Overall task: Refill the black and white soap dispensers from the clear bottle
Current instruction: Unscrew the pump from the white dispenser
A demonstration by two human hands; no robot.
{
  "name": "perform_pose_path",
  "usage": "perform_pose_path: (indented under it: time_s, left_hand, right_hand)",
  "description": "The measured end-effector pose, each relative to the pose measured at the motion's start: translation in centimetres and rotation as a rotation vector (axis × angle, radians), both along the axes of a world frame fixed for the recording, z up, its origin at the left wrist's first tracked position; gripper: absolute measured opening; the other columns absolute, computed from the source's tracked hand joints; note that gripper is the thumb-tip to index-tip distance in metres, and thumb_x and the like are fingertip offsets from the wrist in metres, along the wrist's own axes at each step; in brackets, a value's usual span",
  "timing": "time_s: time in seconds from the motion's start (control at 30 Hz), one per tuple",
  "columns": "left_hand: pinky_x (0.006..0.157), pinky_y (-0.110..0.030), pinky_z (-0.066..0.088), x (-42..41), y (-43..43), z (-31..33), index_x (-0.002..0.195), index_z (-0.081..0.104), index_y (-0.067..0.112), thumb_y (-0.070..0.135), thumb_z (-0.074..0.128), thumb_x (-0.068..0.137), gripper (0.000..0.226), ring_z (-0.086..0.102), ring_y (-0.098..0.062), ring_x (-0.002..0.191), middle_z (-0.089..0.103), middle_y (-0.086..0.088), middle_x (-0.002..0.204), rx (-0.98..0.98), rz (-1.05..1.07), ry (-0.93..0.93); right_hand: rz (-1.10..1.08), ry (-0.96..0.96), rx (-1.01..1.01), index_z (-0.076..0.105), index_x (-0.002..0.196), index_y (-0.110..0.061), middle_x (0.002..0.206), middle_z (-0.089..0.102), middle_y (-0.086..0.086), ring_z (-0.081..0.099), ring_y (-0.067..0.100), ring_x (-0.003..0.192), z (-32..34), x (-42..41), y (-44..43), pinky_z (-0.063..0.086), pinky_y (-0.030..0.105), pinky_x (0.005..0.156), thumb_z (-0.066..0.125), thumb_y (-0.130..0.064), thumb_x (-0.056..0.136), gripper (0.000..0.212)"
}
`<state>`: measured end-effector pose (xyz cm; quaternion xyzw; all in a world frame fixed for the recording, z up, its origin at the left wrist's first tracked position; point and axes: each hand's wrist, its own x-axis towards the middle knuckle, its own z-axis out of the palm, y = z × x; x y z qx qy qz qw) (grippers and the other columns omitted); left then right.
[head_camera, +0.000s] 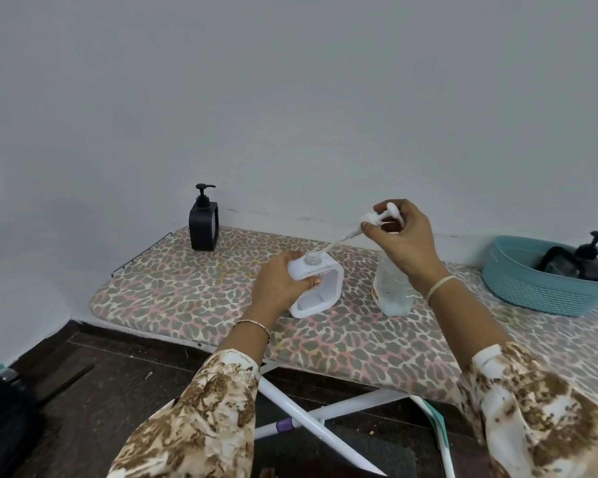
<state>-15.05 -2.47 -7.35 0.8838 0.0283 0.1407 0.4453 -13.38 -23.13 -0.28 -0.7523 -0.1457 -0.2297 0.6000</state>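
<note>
- My left hand (277,284) gripped the white dispenser (320,288) on the ironing board (187,288).
- My right hand (404,236) pinched its pump (377,218), tube (335,244) slanting toward the open neck (313,259).

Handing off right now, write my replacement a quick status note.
Left hand grips the white dispenser on the ironing board. Right hand holds its pump above it, tube tip at the open neck. Clear bottle stands beside, behind the right wrist. Black dispenser stands far left, pump on.
Done: white one opened.
Left: likely pouring into both; fill levels can't be told.
</note>
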Motion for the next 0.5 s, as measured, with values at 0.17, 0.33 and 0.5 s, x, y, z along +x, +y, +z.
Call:
perform_pose_path:
  time_s: [0.17, 0.33, 0.5]
  left_hand:
    - [0.083, -0.032, 0.05, -0.4, -0.5, 0.7, 0.118, 0.06, 0.014, 0.026, 0.081, 0.074, 0.05, 0.057, -0.017, 0.089, 0.063, 0.0, 0.106, -0.01, -0.008, 0.024]
    - [0.081, -0.029, 0.046, -0.7, -0.9, 0.6, 0.131, 0.054, 0.017, 0.022, 0.077, 0.075, 0.06, 0.057, -0.017, 0.094, 0.062, -0.004, 0.123, -0.039, 0.0, 0.039]
    - [0.076, -0.028, 0.043, -1.1, -2.0, 0.6, 0.126, 0.059, 0.014, 0.02, 0.077, 0.078, 0.052, 0.054, -0.016, 0.089, 0.063, -0.007, 0.121, -0.096, 0.001, 0.03]
  right_hand:
    - [-0.042, -0.053, 0.08, 0.063, 0.098, -0.005, 0.093, 0.066, 0.005, 0.06, 0.006, 0.076, 0.0, -2.1, -4.2, 0.051, 0.02, 0.071, 0.076, -0.007, 0.079, 0.023]
    - [-0.1, -0.021, 0.115, 0.061, 0.09, -0.014, 0.095, 0.067, 0.004, 0.063, 0.014, 0.084, -1.4, -4.4, -9.6, 0.054, 0.027, 0.076, 0.077, -0.008, 0.079, 0.02]
    - [-0.208, 0.038, 0.207, 0.059, 0.083, -0.02, 0.088, 0.064, 0.001, 0.061, 0.01, 0.077, -3.5, -6.4, -13.8, 0.053, 0.027, 0.076, 0.073, -0.003, 0.081, 0.022]
